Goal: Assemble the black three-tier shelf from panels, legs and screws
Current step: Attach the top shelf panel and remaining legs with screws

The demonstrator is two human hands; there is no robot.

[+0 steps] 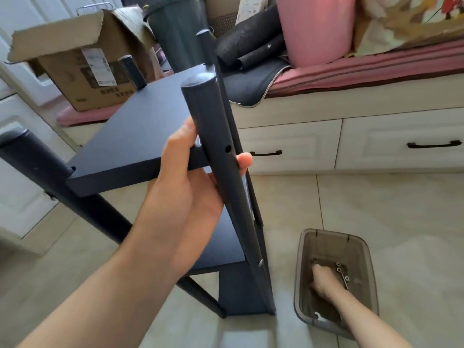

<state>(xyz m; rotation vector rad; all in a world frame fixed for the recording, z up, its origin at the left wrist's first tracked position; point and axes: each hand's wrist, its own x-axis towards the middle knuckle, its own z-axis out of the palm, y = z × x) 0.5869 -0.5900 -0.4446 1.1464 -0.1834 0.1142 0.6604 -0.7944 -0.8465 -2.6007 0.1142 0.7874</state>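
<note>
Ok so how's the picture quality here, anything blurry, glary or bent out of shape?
Head view: the left hand gripping the leg is sharp, with a pale sheen on the leg's cap; the right hand in the grey bin is soft with motion blur; daylight washes out the pink cushion; the wide lens bows the drawer fronts near the edge.
</note>
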